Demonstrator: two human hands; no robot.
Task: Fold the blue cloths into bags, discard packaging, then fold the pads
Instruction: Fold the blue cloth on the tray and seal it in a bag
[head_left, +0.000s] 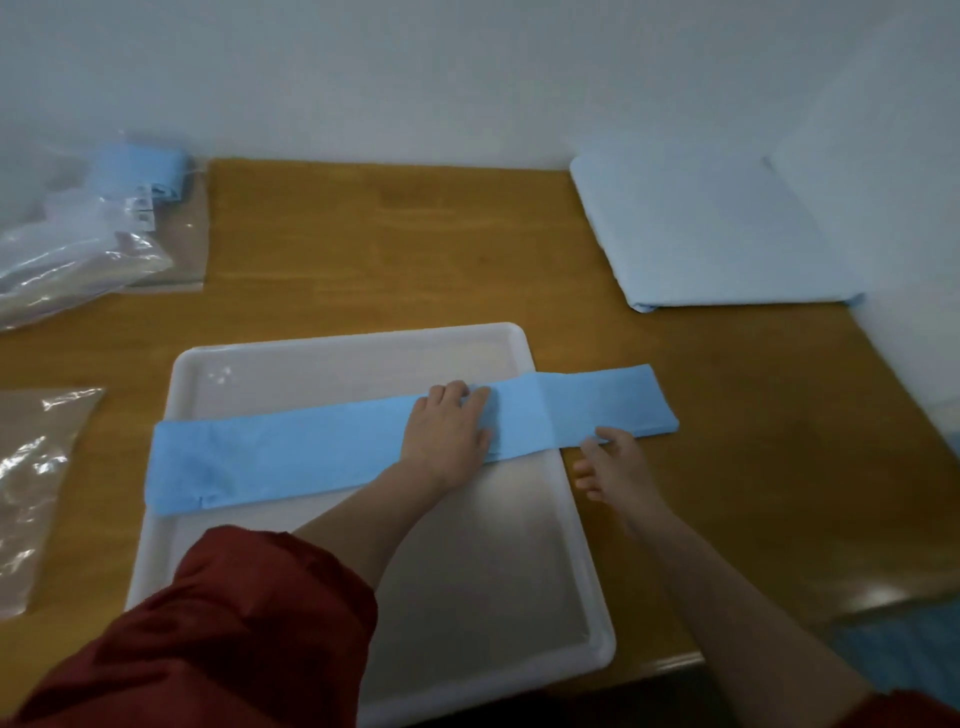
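Observation:
A blue cloth (311, 452), folded into a long narrow strip, lies across the white tray (576, 561) and sticks out past its right rim onto the wooden table. My left hand (447, 426) lies flat on the strip near its middle, fingers straight, pressing it down. My right hand (613, 462) is at the strip's near edge just right of the tray, its thumb and a fingertip on that edge; how firmly it holds is unclear. A stack of pale blue pads (711, 234) lies at the back right.
Clear plastic bags with a folded blue cloth inside (140, 171) are heaped at the back left. Another flat clear bag (31, 483) lies at the left edge. A white wall runs behind and to the right. The table's front edge is near the tray's right corner.

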